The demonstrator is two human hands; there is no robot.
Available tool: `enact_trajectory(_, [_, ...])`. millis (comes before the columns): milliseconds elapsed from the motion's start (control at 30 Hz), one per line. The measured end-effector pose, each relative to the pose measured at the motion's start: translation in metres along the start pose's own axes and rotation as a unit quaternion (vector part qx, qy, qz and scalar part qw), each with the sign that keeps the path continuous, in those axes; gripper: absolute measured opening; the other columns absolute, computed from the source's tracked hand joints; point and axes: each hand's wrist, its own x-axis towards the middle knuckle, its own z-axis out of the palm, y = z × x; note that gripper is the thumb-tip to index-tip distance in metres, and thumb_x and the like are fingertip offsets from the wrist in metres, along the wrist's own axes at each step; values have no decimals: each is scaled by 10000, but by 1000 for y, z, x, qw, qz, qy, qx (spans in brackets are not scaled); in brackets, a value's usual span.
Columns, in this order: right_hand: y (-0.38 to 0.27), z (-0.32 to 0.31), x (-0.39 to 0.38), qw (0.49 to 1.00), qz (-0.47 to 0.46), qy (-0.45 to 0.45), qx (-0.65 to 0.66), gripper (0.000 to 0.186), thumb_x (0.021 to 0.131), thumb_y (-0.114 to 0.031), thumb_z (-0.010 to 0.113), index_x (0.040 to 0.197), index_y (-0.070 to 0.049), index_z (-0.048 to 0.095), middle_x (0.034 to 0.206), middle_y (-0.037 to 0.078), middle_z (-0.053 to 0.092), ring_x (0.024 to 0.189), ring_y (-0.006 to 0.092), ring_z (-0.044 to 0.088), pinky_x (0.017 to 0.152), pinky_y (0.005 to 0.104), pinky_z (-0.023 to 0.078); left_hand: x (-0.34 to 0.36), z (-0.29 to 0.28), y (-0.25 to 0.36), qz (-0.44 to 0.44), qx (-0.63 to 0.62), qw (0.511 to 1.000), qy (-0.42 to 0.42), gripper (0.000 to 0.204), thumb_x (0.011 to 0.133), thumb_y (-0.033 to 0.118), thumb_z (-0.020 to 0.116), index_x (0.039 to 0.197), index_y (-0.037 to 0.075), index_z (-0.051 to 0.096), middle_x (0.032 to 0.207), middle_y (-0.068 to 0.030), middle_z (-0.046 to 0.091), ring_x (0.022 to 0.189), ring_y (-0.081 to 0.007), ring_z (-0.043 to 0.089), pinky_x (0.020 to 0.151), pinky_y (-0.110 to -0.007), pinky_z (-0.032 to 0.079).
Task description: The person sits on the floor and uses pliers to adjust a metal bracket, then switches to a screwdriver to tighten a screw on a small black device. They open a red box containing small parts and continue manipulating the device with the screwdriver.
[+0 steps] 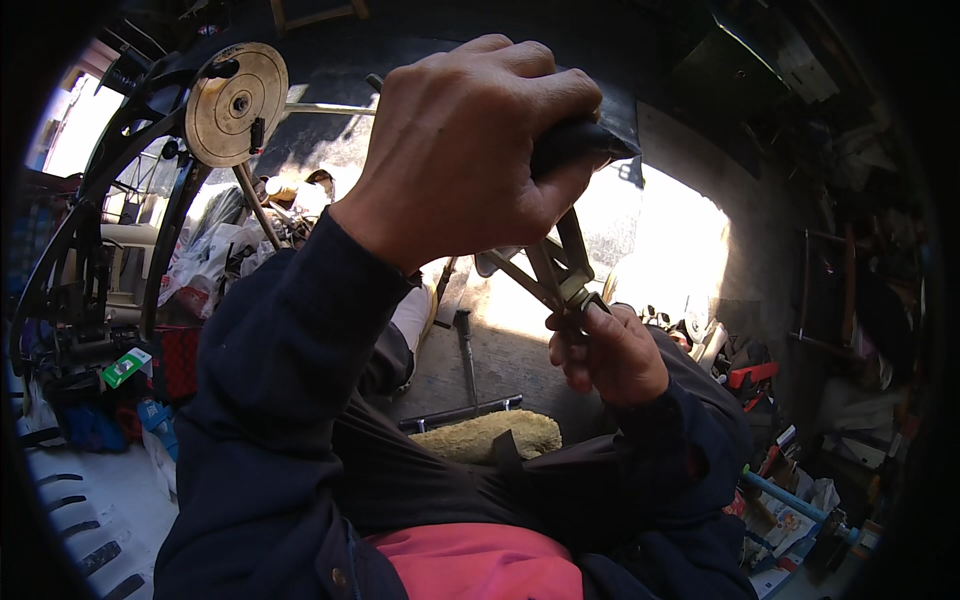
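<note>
High in the middle, my left hand [470,150] is wrapped over a black, smooth, pointed piece [580,145], its fingers closed around it. Olive-coloured metal bars [545,270] cross and meet at a joint below that piece; what the whole object is, I cannot make out. Lower and to the right, my right hand [615,355] pinches the joint's lower end between thumb and fingers. Part of the black piece is hidden behind my left hand. Pink cloth [475,560] lies over my lap.
A round disc wheel [237,105] with a crank knob stands on a black machine frame at the left. Below my hands are a tan fleecy pad [490,436], a dark bar [460,412] and a long-handled tool [465,350]. Clutter including a red box [752,375] lies at right.
</note>
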Motion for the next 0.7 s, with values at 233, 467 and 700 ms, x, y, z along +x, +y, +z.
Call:
enact_trajectory(233, [7,17,-1,829,-269,179,-457,292,956,-176,782,1155,1,663,831,129,728,695,182,711,642,318,541,0,0,2,4,12,1000,-9,281,848,263,865,1055,103,764,924,-103,751,788,-276,758,675,-325,631])
enact_trajectory(467, [9,12,0,912,-227,133,-316,359,1013,-280,740,1200,14,654,912,107,748,700,168,696,640,301,536,0,1,-1,5,15,1000,-3,291,856,277,861,1064,99,763,926,-104,750,787,-279,757,672,-322,628])
enact_trajectory(700, [6,3,1,993,-94,31,-70,564,1101,-505,534,1278,25,611,928,152,735,631,129,624,591,264,503,-1,1,-2,-7,7,1000,-8,302,864,295,854,1072,96,762,926,-111,744,786,-277,757,674,-322,629])
